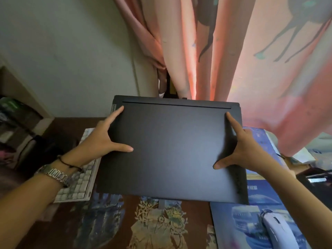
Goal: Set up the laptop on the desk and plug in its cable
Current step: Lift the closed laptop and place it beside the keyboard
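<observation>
A closed dark grey laptop (172, 148) is held flat above the desk (71, 126), lid up, hinge edge away from me. My left hand (106, 139) grips its left edge, thumb and forefinger lying on the lid, fingers underneath. My right hand (240, 150) grips the right edge the same way. A watch and a dark cord sit on my left wrist. No cable shows in this view.
A white keyboard (79, 184) lies on the left, partly under the laptop. A patterned desk mat (152, 223) covers the near desk, a blue mouse pad (251, 220) with a white mouse (278, 229) at right. Pink curtains (224, 51) hang behind; cluttered shelves (16, 119) stand far left.
</observation>
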Tool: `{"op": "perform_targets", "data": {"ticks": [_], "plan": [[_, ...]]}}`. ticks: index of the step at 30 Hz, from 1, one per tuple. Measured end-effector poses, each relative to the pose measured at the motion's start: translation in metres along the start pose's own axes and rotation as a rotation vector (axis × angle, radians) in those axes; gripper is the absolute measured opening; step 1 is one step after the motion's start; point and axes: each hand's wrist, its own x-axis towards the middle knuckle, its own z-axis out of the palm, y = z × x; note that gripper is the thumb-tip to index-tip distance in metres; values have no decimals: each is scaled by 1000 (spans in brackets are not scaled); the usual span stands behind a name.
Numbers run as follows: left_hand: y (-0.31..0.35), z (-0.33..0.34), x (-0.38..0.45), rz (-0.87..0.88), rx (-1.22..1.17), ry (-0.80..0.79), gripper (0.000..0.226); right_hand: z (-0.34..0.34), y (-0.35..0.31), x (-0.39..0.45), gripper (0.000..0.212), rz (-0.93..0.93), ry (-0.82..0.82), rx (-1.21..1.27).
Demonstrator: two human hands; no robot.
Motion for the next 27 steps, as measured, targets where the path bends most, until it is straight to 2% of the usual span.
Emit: {"op": "perform_targets", "data": {"ticks": [9, 14, 22, 27], "plan": [[-76, -20, -6, -39, -39, -66, 116, 64, -15, 10, 154, 41, -62, -21], [-112, -28, -3, -22, -48, -75, 117, 99, -30, 8, 153, 79, -30, -42], [-145, -25, 1, -2, -135, -75, 115, 132, -36, 8, 154, 104, -7, -53], [-154, -17, 1, -6, -133, -22, 116, 141, -29, 14, 153, 125, -8, -33]]}}
